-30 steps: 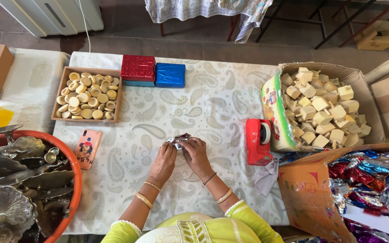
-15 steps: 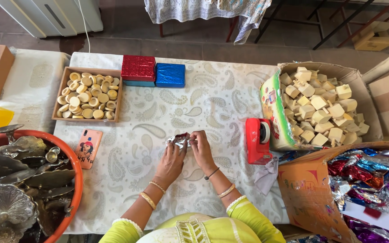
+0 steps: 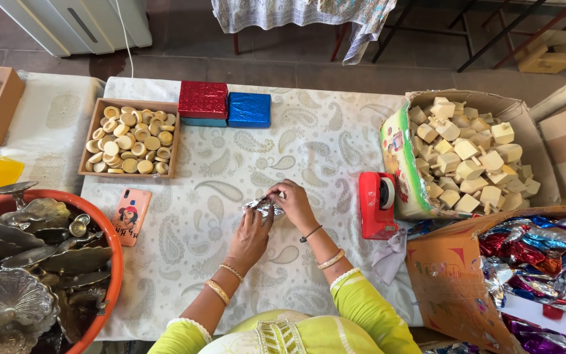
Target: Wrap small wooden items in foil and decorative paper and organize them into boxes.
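My left hand and my right hand meet over the middle of the table, both gripping a small piece wrapped in crinkled silver foil. The foil is pinched between the fingers of both hands, just above the paisley tablecloth. Bangles show on both wrists, and yellow-green sleeves lie below.
A red tape dispenser stands right of my hands. A cardboard box of pale blocks and a box of coloured foil sheets lie at the right. A tray of round discs, red and blue boxes, a phone and an orange tub of metal dishes are to the left.
Both hands have kept working the silver foil in place; the right hand has shifted slightly over the top of the piece. Nothing else on the table has moved.
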